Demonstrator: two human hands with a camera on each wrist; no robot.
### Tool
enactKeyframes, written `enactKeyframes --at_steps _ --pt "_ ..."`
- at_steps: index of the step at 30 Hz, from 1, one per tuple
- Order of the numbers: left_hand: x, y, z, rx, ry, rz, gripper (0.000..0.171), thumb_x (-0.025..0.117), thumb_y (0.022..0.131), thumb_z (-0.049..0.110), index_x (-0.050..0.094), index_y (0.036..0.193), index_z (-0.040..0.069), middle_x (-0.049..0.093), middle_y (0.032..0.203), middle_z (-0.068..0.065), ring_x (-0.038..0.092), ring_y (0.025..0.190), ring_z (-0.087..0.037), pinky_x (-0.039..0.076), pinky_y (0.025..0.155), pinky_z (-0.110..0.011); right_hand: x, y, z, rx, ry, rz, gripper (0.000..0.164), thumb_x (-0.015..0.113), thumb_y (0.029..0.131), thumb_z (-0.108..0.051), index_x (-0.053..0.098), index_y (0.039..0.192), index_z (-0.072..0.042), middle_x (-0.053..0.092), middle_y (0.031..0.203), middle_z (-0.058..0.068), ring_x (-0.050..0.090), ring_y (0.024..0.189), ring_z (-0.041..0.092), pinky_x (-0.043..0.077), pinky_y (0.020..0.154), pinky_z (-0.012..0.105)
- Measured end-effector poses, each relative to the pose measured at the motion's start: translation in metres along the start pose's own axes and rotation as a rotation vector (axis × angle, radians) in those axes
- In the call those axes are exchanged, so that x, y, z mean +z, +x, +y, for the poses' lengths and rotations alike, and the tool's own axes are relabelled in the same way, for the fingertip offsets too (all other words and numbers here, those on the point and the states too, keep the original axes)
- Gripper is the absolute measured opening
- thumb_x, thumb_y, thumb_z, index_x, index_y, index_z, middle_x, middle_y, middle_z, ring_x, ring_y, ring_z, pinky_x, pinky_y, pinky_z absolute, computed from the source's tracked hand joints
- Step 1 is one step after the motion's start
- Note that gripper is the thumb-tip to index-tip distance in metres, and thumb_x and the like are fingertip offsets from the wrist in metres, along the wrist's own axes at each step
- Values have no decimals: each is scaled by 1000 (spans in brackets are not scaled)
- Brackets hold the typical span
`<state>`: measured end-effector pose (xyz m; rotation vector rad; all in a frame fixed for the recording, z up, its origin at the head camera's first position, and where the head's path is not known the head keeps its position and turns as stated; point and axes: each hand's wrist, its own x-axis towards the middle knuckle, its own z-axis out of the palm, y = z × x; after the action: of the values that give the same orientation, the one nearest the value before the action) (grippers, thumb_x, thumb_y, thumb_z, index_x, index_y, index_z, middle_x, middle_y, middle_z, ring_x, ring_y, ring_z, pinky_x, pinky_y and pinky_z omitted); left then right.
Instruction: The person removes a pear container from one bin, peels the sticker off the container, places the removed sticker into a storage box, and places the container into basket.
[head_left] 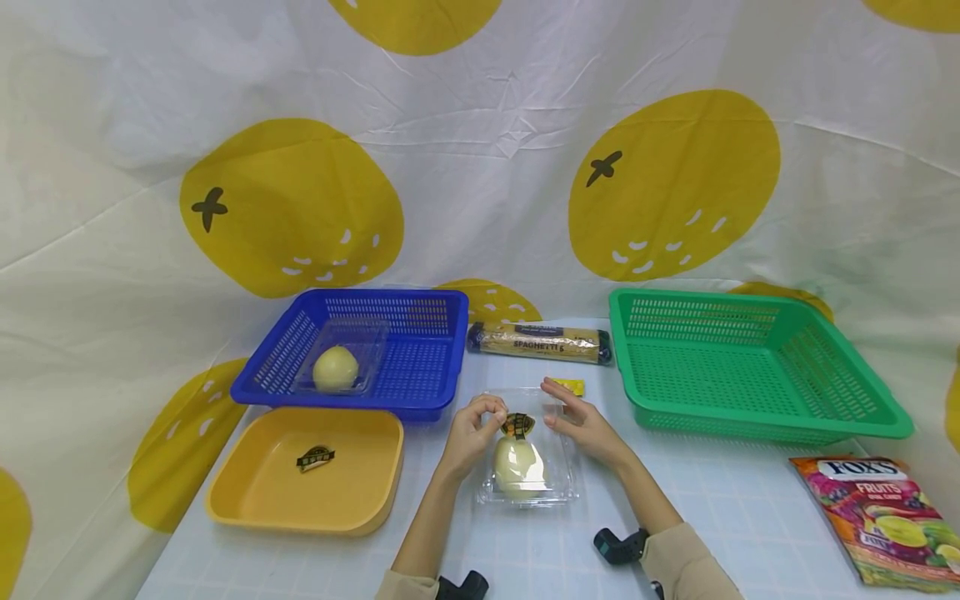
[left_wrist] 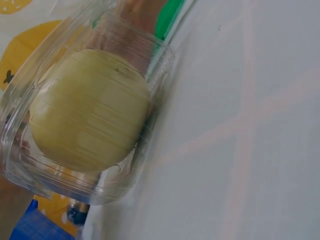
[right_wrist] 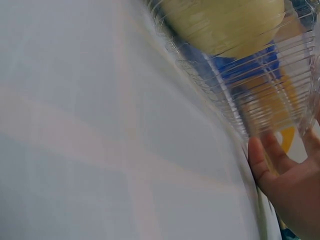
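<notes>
A clear plastic clamshell box [head_left: 551, 467] stands in front of me with a pale yellow-green round fruit [left_wrist: 90, 110] inside. Over its lid, a black-and-gold label [head_left: 517, 426] is pinched at its left edge between thumb and forefinger of my left hand [head_left: 474, 429]. My right hand [head_left: 587, 427] has its fingers spread along the box's right side; the right wrist view shows fingertips touching the plastic. A similar label [head_left: 315, 458] lies in the yellow tray [head_left: 247, 492] at left.
The blue basket [head_left: 420, 358] at back left holds another clamshell box [head_left: 375, 333] with fruit. A spaghetti pack [head_left: 540, 342] and a small yellow item [head_left: 568, 387] lie behind the box. Right stand a green basket [head_left: 705, 375] and a FOX'S candy bag [head_left: 877, 517].
</notes>
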<state>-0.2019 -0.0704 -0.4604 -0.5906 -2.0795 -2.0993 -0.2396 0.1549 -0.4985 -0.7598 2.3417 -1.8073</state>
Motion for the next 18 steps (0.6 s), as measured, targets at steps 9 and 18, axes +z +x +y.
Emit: enactKeyframes --at_steps 9,18 --pt "2 -4 23 9 -9 -16 10 53 85 -12 53 79 -21 52 95 -34 49 97 -15 34 97 -21 0 0 0 0 -11 4 58 61 92 -20 38 143 -5 25 154 8 20 141 32 19 110 55" --pt "1 -5 22 -18 -16 -20 11 52 86 -12 53 80 -21 52 96 -32 48 98 -15 34 97 -19 0 0 1 -1 -14 2 58 61 92 -20 38 142 -4 25 154 8 22 140 32 20 109 55"
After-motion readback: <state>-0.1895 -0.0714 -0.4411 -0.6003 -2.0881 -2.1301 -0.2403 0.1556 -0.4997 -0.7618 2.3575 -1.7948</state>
